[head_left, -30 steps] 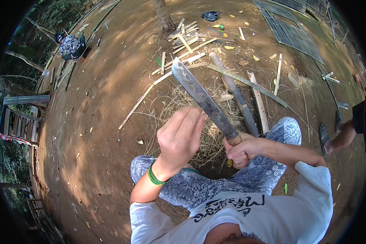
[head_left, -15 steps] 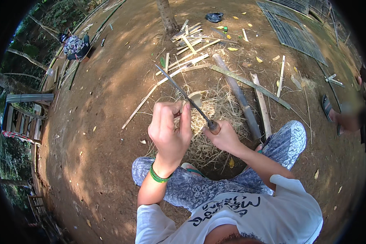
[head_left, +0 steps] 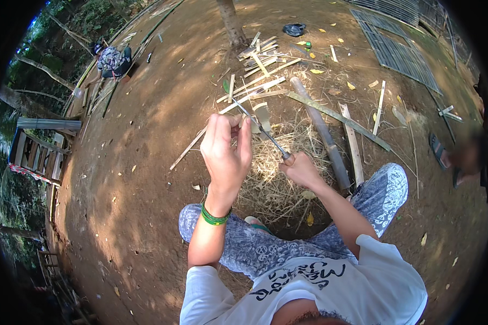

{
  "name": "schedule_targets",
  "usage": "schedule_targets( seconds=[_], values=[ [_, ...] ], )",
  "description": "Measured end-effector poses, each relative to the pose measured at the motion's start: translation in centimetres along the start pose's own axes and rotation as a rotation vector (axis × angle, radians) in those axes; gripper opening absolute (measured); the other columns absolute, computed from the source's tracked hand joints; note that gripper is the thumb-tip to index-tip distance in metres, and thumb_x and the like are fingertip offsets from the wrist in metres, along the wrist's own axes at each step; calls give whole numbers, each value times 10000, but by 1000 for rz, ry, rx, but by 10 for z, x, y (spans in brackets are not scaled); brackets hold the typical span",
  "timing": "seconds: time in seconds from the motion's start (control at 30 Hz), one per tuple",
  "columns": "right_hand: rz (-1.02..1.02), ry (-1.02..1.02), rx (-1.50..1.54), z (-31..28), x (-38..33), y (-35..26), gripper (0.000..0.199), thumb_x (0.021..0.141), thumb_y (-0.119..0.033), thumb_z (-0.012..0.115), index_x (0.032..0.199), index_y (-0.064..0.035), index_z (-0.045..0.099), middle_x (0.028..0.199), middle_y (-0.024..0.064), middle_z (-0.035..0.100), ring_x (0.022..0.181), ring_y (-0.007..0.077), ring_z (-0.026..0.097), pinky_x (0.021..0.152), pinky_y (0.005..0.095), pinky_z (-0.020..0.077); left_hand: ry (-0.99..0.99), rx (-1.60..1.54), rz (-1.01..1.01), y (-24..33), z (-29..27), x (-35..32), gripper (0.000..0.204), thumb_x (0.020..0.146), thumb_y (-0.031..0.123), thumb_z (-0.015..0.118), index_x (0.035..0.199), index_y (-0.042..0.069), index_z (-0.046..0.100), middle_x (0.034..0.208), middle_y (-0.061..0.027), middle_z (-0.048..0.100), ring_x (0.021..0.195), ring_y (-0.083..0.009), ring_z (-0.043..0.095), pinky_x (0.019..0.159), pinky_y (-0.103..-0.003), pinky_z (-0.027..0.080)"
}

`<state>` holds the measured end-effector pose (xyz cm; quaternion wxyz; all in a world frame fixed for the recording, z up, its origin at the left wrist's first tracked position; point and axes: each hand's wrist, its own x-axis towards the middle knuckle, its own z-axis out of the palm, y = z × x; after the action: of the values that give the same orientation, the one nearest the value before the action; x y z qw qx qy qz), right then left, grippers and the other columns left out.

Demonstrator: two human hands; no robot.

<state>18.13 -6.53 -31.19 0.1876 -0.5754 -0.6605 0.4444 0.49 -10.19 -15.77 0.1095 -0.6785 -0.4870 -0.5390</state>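
Bare brown dirt ground (head_left: 146,162) is littered with split bamboo slats (head_left: 260,70) near a tree trunk (head_left: 230,21). Over a heap of dry straw-like shavings (head_left: 287,157), the left hand (head_left: 226,151) pinches a pale thin bamboo strip (head_left: 255,122), while the right hand (head_left: 301,170) is closed around the handle of a long-bladed knife (head_left: 263,129), whose blade meets the strip.

I see dappled daylight across the dirt ground (head_left: 146,162), fisheye bending and dark corners around it, sharp focus centrally.
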Motion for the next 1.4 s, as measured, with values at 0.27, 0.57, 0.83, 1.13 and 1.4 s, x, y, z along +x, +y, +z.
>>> schedule_targets(
  seconds=[0.27,0.57,0.83,1.13,1.4],
  values=[
    [37,-293,241,19,45,16,316,897,-191,710,702,-59,500,547,63,537,469,186,532,490,377,404,6,63,-75,-17,-18,1,122,916,13,732,915,-40,622,827,-81,639,709,-110,637,643,-242,527],
    [-68,-66,10,32,48,12,335,866,-237,731,699,11,579,647,179,619,624,303,635,644,443,505,6,-9,-129,-28,-27,-5,129,935,19,720,913,-48,613,871,-86,673,736,-88,648,657,-234,535],
    [67,27,131,92,112,76,165,817,-154,655,771,4,663,695,174,674,633,308,656,663,454,512,45,28,-73,-31,-20,5,139,897,-15,732,896,-40,596,846,-125,652,689,-166,665,623,-271,549],
    [357,-830,876,60,162,93,213,903,-169,713,814,-19,591,628,39,562,536,175,529,509,387,432,76,-6,-207,-62,-37,13,133,918,23,739,897,-40,623,864,-92,690,723,-103,672,634,-242,548],
    [6,227,-16,104,118,58,186,840,-152,700,866,28,740,763,189,719,684,295,710,624,414,545,72,93,-148,-51,-18,23,185,934,61,751,879,-29,599,762,3,627,685,-27,564,614,-186,452]
  ],
)
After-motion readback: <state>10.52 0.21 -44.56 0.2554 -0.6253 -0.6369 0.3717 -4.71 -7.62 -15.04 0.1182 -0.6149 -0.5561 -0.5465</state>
